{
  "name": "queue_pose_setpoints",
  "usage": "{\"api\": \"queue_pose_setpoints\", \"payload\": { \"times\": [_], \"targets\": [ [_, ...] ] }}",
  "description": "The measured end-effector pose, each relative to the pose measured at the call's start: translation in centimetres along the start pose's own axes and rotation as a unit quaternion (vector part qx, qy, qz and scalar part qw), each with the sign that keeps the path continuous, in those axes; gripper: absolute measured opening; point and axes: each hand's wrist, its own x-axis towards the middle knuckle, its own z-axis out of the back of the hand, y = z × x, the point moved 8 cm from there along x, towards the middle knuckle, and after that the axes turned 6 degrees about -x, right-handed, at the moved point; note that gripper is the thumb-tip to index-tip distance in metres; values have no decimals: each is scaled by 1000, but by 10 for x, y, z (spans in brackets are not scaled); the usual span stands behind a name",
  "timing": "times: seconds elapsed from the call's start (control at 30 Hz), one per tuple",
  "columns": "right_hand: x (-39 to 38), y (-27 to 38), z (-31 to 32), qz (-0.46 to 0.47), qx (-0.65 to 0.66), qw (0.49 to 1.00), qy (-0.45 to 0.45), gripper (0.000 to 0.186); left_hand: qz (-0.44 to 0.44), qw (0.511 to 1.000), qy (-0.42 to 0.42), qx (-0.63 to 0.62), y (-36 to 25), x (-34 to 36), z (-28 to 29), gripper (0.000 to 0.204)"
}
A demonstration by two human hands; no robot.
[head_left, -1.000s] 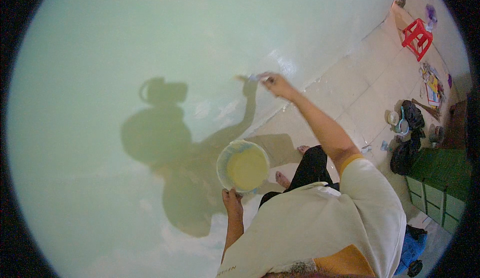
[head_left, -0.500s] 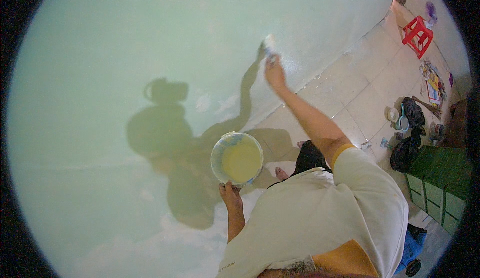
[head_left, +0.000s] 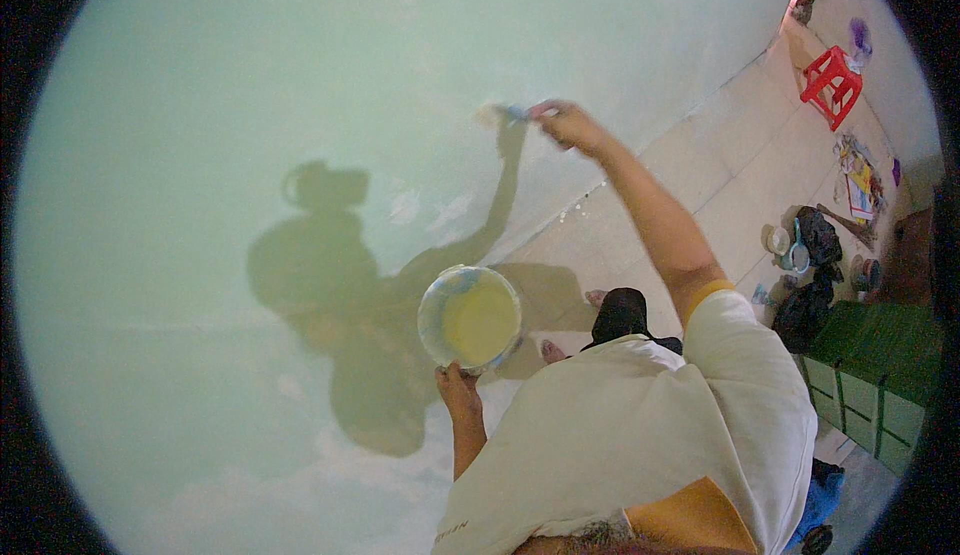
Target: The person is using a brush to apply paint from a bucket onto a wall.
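Note:
My left hand (head_left: 459, 392) grips the near rim of a white bucket (head_left: 430, 323), fingers closed on its edge. Pale yellow paint (head_left: 482, 321) lies inside the bucket, and blue smears mark its wall. Out ahead, my right hand (head_left: 570, 126) is closed around the handle of a paintbrush (head_left: 515, 113). The brush points left, its pale bristles at the light green wall (head_left: 190, 105); motion blurs them, so I cannot tell whether they touch. Whitish patches show on the wall near my shadow.
Tiled floor (head_left: 690, 190) runs along the wall's foot, with white drips by the edge. On the right are a red plastic stool (head_left: 832, 87), black plastic bags (head_left: 803, 315), a blue-handled strainer-like pan (head_left: 799, 257) and a green cabinet (head_left: 880, 355). My feet are below the bucket's right side.
The paintbrush has swung from pointing up to pointing left, its bristles now lower and further left. My right hand has shifted slightly right. My left hand still holds the bucket in nearly the same place.

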Motion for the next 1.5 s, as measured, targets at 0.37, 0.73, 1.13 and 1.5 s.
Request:
{"api": "queue_pose_setpoints", "payload": {
  "times": [0.37,0.73,1.13,1.5],
  "targets": [
    [7,-32,100,6,34,931,-363,34,-8,1000,-11,19,5,20,25,22],
    [-166,66,-184,161,-187,968,44,32,-35,997,44,52,-24,-5,8,21],
    [-249,57,-271,259,-605,737,152,23,-82,965,87,232,-93,-26,-7,20],
    [-219,25,-286,223,-690,651,224,15,-110,963,107,222,-106,-27,-53,18]
  ]
}}
